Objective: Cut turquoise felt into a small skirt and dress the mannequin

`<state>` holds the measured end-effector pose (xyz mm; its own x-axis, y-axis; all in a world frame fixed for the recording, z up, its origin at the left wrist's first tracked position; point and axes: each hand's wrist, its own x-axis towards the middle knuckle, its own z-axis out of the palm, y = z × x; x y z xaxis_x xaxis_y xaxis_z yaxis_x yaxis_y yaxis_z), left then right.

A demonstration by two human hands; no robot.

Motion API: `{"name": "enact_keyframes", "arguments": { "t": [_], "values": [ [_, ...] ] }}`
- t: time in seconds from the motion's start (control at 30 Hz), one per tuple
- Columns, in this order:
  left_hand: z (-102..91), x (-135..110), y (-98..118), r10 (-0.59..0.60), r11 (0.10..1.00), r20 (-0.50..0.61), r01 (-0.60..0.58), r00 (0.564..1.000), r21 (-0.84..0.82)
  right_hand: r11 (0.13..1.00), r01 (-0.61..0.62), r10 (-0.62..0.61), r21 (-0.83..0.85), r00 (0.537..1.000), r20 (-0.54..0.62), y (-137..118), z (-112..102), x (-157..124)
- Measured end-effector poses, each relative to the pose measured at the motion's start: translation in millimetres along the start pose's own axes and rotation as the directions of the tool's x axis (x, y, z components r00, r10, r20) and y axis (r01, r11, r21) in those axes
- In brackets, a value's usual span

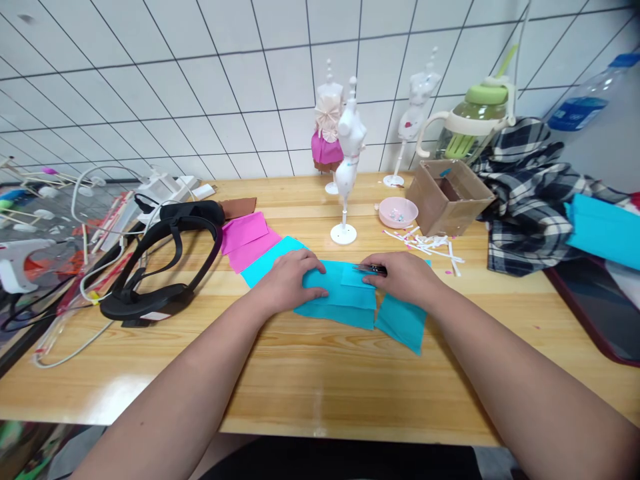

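My left hand [295, 281] rests on a bright blue piece of cloth [340, 303], pressing it to the table, thumb and fingers apart. In my right hand [403, 273] is a pair of small dark scissors [373, 269], its tip pointing left over a smaller blue piece [353, 277] on top of the cloth. Whether the blades are parted is too small to tell. Another blue piece [403, 323] lies beneath and below my right hand. Further left, a light blue piece [275, 257] reaches past my left hand toward pink pieces [250, 237].
Behind the cloth stands a white mini dress form [345, 160], with two more near the wall. A pink dish [397, 213], white strips [430, 247], a cardboard box [450, 200] and a plaid cloth [520, 220] lie right. A black headset [165, 267] sits left.
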<state>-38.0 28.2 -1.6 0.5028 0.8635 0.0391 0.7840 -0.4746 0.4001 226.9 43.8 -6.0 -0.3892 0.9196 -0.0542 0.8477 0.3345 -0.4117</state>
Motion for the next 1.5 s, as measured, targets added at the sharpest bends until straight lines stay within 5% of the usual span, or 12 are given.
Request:
{"name": "enact_keyframes", "arguments": {
  "t": [0.4, 0.6, 0.9, 1.0, 1.2, 1.33, 1.5],
  "values": [
    [0.6, 2, 1, -0.031, 0.999, -0.028, 0.031, 0.999, -0.011, 1.0, 0.027, -0.028, 0.008, 0.999, 0.026, 0, 2, 2],
    [4.7, 5, -3, -0.126, 0.992, -0.133, 0.125, 0.983, -0.012, 0.973, 0.213, -0.221, 0.085, 0.971, 0.09, -2, 6, 1],
    [6.2, 4, 19, -0.214, 0.976, 0.016, 0.215, 0.977, -0.019, 0.95, 0.295, -0.306, 0.106, 0.946, 0.105, -6, 12, 0],
    [8.4, 5, 23, -0.219, 0.975, 0.032, 0.22, 0.975, -0.015, 0.958, 0.259, -0.271, 0.128, 0.958, 0.093, -7, 12, 0],
    [10.1, 5, 24, -0.236, 0.97, 0.069, 0.239, 0.969, -0.035, 0.991, -0.029, 0.014, 0.13, 0.993, 0.117, -16, 10, 1],
    [7.3, 4, 22, -0.208, 0.974, 0.063, 0.213, 0.976, -0.075, 0.993, 0.093, -0.097, 0.078, 0.994, 0.046, -18, 9, 0],
    [-0.9, 2, 17, -0.145, 0.938, 0.195, 0.197, 0.97, -0.285, 0.969, 0.123, -0.114, 0.213, 0.992, -0.052, -17, 4, -2]
  ]
}}
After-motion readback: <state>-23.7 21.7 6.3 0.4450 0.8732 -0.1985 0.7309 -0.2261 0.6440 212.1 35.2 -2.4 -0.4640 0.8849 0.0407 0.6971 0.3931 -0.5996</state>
